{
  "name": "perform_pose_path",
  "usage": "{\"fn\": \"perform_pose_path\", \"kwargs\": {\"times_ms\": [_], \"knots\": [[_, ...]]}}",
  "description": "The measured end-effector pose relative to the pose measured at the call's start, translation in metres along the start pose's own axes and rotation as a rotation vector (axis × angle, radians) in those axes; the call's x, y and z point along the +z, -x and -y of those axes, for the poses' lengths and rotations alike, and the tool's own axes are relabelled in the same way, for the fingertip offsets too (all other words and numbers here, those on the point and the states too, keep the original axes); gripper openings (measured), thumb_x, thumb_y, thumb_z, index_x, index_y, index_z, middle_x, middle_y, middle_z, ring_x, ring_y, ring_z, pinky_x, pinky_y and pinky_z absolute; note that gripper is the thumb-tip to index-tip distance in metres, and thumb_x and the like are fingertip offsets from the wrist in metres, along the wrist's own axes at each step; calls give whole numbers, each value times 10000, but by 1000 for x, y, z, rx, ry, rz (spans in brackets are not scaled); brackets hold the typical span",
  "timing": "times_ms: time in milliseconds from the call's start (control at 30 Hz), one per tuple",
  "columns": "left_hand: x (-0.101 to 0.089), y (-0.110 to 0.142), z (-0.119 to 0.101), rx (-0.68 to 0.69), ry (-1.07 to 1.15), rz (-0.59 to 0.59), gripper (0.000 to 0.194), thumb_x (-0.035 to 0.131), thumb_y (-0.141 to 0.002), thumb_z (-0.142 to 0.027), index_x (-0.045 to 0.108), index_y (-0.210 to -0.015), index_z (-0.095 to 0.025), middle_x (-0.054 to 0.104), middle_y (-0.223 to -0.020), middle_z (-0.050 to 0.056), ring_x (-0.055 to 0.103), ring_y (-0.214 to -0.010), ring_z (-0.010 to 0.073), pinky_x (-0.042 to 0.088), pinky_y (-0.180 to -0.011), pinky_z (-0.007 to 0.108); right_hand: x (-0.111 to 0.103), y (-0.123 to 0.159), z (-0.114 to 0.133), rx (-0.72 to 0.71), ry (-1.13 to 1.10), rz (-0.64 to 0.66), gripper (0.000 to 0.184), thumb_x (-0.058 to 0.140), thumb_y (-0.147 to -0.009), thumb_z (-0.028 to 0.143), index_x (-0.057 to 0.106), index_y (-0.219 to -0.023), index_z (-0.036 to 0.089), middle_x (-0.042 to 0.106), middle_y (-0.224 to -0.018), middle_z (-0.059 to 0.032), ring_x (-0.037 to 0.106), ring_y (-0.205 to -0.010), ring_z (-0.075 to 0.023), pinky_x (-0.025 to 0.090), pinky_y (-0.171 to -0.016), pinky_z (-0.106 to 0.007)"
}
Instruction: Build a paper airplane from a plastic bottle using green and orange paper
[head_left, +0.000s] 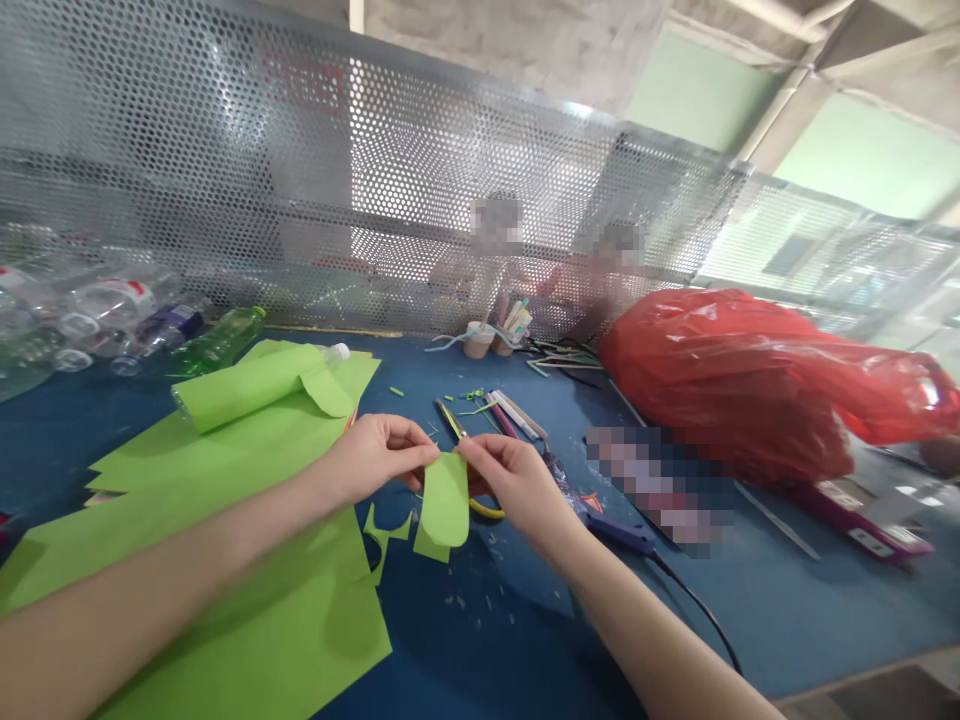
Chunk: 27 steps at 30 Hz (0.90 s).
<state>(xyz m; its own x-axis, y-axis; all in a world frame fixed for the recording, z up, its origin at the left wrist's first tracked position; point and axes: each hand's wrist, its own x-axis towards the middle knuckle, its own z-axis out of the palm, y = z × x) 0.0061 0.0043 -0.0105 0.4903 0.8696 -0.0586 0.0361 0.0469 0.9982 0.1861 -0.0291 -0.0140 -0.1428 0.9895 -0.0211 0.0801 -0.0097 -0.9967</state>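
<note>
Between my two hands is a green paper strip (445,500) with a rounded lower end. My left hand (390,455) pinches its upper left corner, and my right hand (504,465) pinches the upper right one. Scissors (451,418) with a yellow handle lie on the table just behind, partly covered by my right hand. Below and left of the strip are green paper offcuts (381,540). Large green sheets (300,600) spread under my left forearm. On them rests a bottle wrapped in green paper (251,385), a curved paper flap at its side.
A blue glue gun (619,530) with a black cord lies right of my right hand. Plastic bottles (112,300) lie at the left, a red plastic bag (720,380) at the right. Cups of sticks (480,340) stand by the perforated metal screen (420,170); people are behind it.
</note>
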Motion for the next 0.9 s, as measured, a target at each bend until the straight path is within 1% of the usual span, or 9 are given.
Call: {"fn": "perform_pose_path", "kwargs": {"times_ms": [100, 167, 233, 300, 400, 500, 667, 800, 900], "knots": [[-1, -2, 1, -67, 176, -21, 119, 712, -733, -251, 656, -724, -146, 692, -656, -1, 624, -602, 94, 501, -628, 206, 1, 1, 1, -29, -76, -2, 235, 554, -841, 394, 595, -993, 219, 670, -701, 15, 657, -633, -138, 538, -653, -282], [-2, -3, 1, -87, 218, -30, 137, 710, -742, -256, 651, -820, -159, 707, -699, -3, 640, -639, 95, 507, -658, 209, 0, 1, 1, -69, -90, 26, 263, 603, -809, 330, 576, -1052, 235, 674, -740, 21, 665, -679, -141, 542, -686, -288], [-2, -3, 1, -99, 226, -33, 233, 724, -733, -253, 627, -930, -175, 722, -734, 3, 655, -666, 107, 510, -671, 220, -1, 0, -1, -99, -63, 62, 244, 627, -790, 307, 606, -1017, 221, 679, -771, 11, 666, -723, -144, 540, -715, -288], [-3, -3, 2, -97, 228, -28, 280, 736, -723, -252, 603, -958, -181, 722, -722, 6, 662, -669, 122, 513, -670, 236, -2, -2, -2, -115, -40, 76, 205, 634, -786, 306, 643, -966, 208, 689, -803, -1, 662, -745, -140, 536, -720, -275], [-4, -4, 5, -74, 229, -27, 207, 733, -724, -254, 609, -862, -163, 691, -666, -7, 651, -636, 116, 513, -663, 237, -2, -2, -2, -105, -27, 88, 184, 660, -767, 299, 676, -921, 199, 701, -825, -4, 659, -732, -128, 531, -714, -259], [-6, -7, 8, -54, 248, -43, 180, 736, -723, -262, 626, -814, -152, 673, -678, -18, 650, -639, 108, 520, -696, 242, -2, -1, 1, -78, 3, 80, 212, 686, -753, 305, 695, -934, 194, 712, -839, -14, 675, -752, -140, 537, -732, -271], [-7, -9, 10, -32, 278, -36, 158, 696, -775, -277, 636, -806, -134, 701, -719, 26, 671, -662, 129, 532, -744, 268, -3, 0, 1, -46, 3, 70, 296, 694, -757, 368, 705, -981, 174, 738, -862, -47, 702, -791, -167, 547, -782, -307], [-4, -9, 10, -26, 311, -43, 102, 617, -840, -234, 637, -847, -135, 722, -784, 57, 685, -754, 141, 524, -805, 271, -4, -2, -1, -17, -30, 64, 336, 718, -732, 379, 709, -992, 166, 744, -879, -46, 705, -772, -150, 552, -779, -283], [-3, -9, 9, -20, 347, -46, 90, 593, -856, -212, 645, -854, -139, 710, -766, 41, 673, -748, 133, 519, -822, 277, -4, -2, -1, -11, -47, 50, 330, 723, -728, 372, 712, -985, 166, 746, -861, -38, 705, -760, -140, 555, -774, -270]]}}
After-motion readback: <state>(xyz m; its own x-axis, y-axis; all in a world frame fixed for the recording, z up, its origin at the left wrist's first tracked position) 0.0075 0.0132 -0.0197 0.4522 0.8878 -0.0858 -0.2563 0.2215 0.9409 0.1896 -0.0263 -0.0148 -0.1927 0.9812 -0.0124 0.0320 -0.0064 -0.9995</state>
